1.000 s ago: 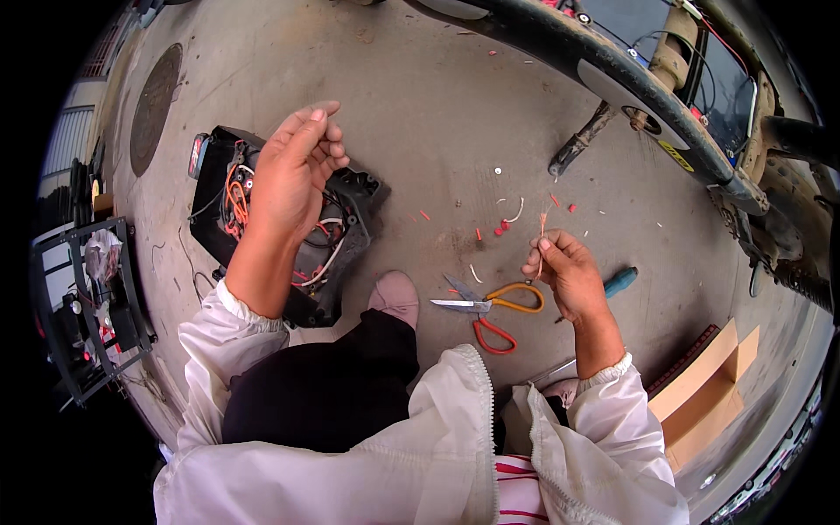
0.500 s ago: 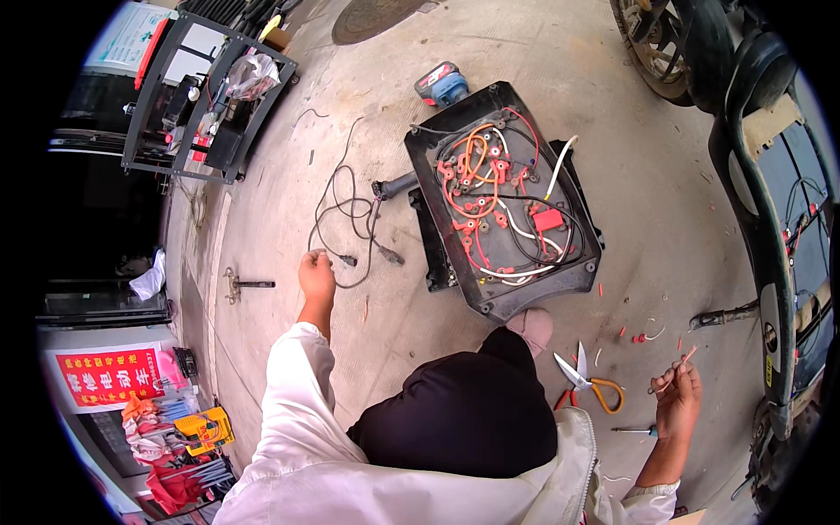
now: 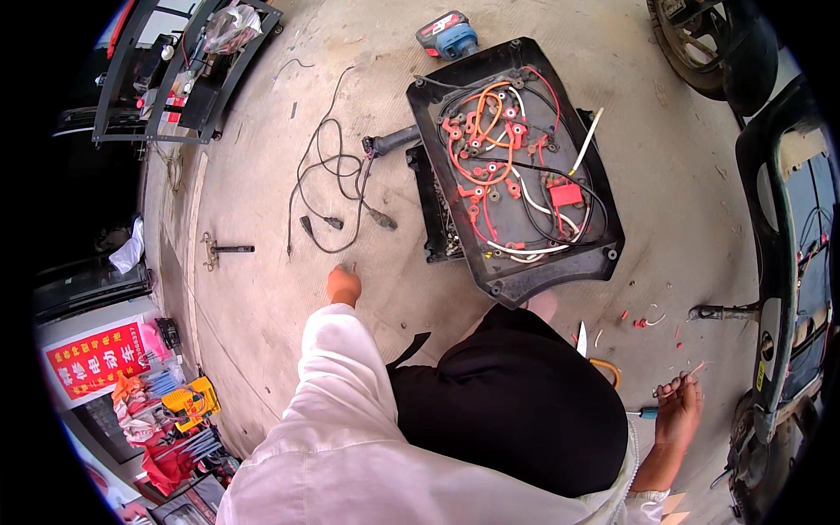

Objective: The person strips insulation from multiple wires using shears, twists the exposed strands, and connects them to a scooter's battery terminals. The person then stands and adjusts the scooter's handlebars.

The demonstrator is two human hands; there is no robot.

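My left hand (image 3: pixel 344 287) reaches low over the floor, its back toward me and its fingers curled. A small thin tip shows past the fingers, and I cannot make out what it is. Just beyond that hand lies a tangle of black cable (image 3: pixel 339 163) with several dark plugs (image 3: pixel 382 219). At the lower right my right hand (image 3: pixel 679 413) is closed on a short piece of wire (image 3: pixel 698 367). Its pale reddish end sticks out on one side, and a small metal bit shows on the other. A screwdriver (image 3: pixel 646 413) lies beside this hand.
A black battery case (image 3: pixel 535 262) with red, orange and white wires lies ahead, a cordless power tool (image 3: pixel 451 37) behind it. Orange-handled scissors (image 3: pixel 607 367) show partly past my knee. A T-shaped tool (image 3: pixel 229 249) lies left; an electric scooter (image 3: pixel 763 289) stands right.
My left hand has come away from the cable, and one more plug end now lies on the floor. The view has shifted, and my knee covers more of the scissors. The right hand still grips the wire.
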